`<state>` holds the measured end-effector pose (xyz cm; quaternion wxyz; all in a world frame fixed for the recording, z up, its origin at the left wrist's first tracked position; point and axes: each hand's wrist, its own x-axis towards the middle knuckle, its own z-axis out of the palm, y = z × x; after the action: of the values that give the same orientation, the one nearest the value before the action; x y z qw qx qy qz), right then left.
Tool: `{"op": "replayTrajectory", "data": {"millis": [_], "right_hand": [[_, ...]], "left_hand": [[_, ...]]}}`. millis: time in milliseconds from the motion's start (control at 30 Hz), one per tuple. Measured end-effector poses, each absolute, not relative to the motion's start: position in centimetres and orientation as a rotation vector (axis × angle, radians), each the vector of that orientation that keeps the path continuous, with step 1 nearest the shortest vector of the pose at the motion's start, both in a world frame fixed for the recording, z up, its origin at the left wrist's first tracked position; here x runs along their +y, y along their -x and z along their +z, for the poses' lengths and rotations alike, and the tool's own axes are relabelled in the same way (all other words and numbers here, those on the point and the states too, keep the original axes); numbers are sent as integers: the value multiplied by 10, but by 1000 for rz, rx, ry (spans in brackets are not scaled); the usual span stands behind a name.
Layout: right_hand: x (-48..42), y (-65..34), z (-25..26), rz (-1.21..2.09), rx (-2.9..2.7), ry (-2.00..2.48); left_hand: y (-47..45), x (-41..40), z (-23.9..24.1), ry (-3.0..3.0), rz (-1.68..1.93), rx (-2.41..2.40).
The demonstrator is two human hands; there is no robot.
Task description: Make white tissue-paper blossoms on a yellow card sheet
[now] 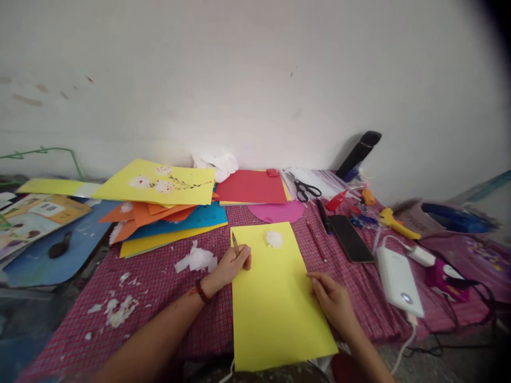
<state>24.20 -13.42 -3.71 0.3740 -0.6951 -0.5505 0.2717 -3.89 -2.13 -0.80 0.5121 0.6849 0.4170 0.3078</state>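
A yellow sheet of paper [275, 303] lies upright in front of me, with a fluffy white tuft [274, 239] near its top. My left hand [236, 264] rests at the sheet's left edge, fingers closed around a thin brown pencil [235, 242] whose point sticks up. At the right edge is my right hand [329, 298], with thumb and forefinger pinched at the paper's border and the other fingers curled. Torn white tissue [196, 259] lies left of my left hand.
A yellow picture with white flowers [175, 183] tops coloured papers at the left. Beyond the sheet lie red paper [251, 187] and black scissors [305, 189]. To the right are a red pencil [316, 241], a phone [351, 238] and a white power bank [400, 282].
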Motion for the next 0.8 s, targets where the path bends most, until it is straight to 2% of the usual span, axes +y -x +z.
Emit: {"op": "replayTrajectory", "data": {"millis": [567, 800], "right_hand": [[-147, -247, -29, 718, -1304, 1822], [-136, -244, -8, 786, -1260, 1669]], "left_hand": [[45, -16, -7, -1659, 662, 946], [43, -16, -5, -1680, 664, 967]]}}
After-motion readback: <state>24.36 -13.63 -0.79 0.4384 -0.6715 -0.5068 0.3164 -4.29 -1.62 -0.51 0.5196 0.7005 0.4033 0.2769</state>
